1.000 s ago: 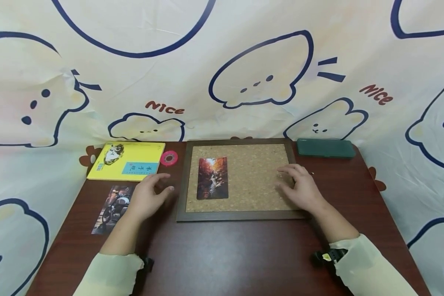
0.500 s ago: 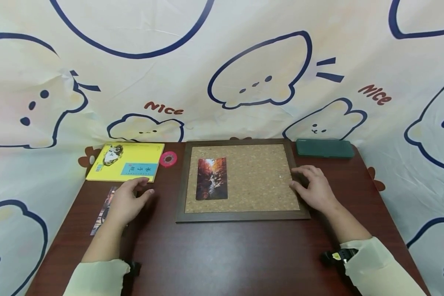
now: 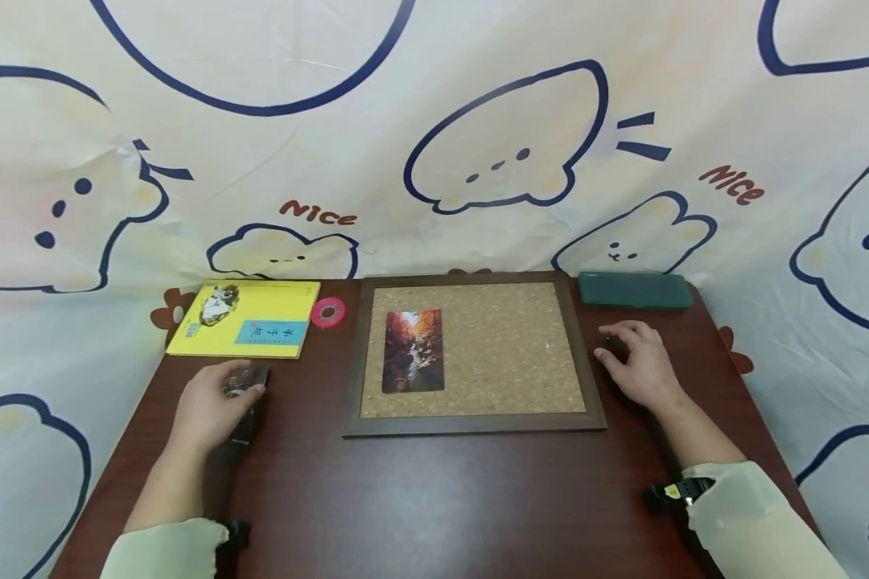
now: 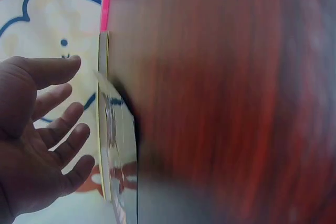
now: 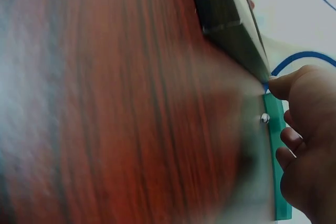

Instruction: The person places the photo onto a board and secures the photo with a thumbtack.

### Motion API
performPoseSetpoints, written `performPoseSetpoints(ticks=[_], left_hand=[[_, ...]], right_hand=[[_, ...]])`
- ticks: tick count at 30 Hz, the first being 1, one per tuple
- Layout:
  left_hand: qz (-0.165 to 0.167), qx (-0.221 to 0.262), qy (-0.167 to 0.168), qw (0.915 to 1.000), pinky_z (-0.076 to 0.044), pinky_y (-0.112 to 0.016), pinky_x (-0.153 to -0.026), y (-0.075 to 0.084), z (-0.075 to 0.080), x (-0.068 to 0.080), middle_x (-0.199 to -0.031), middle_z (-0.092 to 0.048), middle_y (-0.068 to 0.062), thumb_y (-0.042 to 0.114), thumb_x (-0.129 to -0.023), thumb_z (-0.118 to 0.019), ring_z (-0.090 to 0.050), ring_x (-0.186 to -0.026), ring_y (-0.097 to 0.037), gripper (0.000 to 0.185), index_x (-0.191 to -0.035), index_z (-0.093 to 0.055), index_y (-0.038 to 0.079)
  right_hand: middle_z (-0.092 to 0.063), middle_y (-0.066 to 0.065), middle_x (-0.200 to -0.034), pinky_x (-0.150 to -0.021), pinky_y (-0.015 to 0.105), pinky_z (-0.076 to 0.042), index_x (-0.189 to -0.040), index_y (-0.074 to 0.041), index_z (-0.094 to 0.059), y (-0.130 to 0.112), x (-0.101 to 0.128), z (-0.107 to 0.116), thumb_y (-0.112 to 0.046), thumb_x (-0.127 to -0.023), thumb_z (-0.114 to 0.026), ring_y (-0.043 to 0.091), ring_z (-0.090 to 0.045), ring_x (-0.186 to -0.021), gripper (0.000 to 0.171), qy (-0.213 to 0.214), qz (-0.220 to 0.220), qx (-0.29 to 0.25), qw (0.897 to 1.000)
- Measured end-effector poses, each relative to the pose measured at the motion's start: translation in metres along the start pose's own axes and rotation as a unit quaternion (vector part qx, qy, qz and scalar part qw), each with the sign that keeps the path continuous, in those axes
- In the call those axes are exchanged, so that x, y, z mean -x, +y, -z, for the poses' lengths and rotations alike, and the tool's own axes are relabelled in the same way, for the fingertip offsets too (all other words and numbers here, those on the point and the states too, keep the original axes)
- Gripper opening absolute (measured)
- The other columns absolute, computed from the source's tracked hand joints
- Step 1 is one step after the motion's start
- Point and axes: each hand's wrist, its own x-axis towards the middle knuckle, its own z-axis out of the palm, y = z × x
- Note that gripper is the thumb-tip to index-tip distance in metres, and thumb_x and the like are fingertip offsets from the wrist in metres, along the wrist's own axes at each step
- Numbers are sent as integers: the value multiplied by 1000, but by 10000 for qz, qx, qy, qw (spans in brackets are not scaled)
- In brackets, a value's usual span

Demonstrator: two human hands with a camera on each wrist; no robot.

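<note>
On the dark red-brown wooden table, at its far left corner, we see a flat yellow paperback book lying against the printed cloth backdrop. Just in front of that book our left hand lies palm down over a glossy photo card with a motorcycle picture, whose far end peeks out beyond the fingertips; the fingers are spread and only loosely bent, and in the left wrist view the card's near edge looks lifted off the wood beside the open palm, though we cannot tell whether any finger actually grips it. A small pink roll of tape sits between the book and the dark-framed rectangular cork board, which lies flat in the middle of the table. A second photo card showing an autumn stream lies upright on the cork near the board's left side. Right of the frame, our right hand rests on the bare wood with its fingers gently curled and holding nothing; the right wrist view shows a tiny silver pin head just beside its fingertips. Behind that hand, at the far right corner, lies a flat dark green plastic case.
</note>
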Motion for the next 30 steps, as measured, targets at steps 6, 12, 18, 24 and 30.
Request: performPoseSetpoints(ticks=[6,12,18,24,30], left_hand=[[226,-139,-43,9996,-38,-63,-84,-17,4,3,-130,-45,-29,32,-87,-70,-44,-114,-47,58,-132,-53,0],[905,-243,-277,9952,-30,-71,-87,-24,10,6,-142,-30,-33,39,-83,-72,-28,-126,-54,72,-140,-46,4],[1231,-264,-501,9908,-29,-72,-91,-31,16,9,-141,-26,-37,50,-78,-74,-25,-124,-57,91,-143,-38,-3],[1407,-311,-613,9877,-32,-71,-89,-35,17,9,-140,-25,-39,49,-74,-78,-25,-122,-57,95,-144,-37,-2],[1502,-248,-641,9863,-30,-71,-91,-37,18,8,-141,-24,-38,41,-72,-82,-23,-123,-55,96,-144,-36,-2]], right_hand=[[-52,20,-125,-89,57,-37,-126,-7,-61,7,-6,2,-19,-92,-65,41,-42,-115,35,-273,-314,203,9989],[-54,22,-123,-91,58,-36,-126,-5,-60,13,-10,4,-19,-94,-63,43,-44,-115,36,-388,-392,370,9978],[-60,21,-117,-92,56,-35,-123,-3,-63,17,-14,5,-20,-94,-62,41,-48,-111,33,-466,-453,488,9967],[-60,21,-117,-94,58,-35,-118,-5,-66,19,-15,6,-20,-95,-61,42,-49,-111,28,-546,-512,614,9953],[-60,21,-116,-93,59,-35,-116,-5,-68,18,-15,5,-21,-96,-59,43,-49,-110,26,-583,-504,654,9949]])
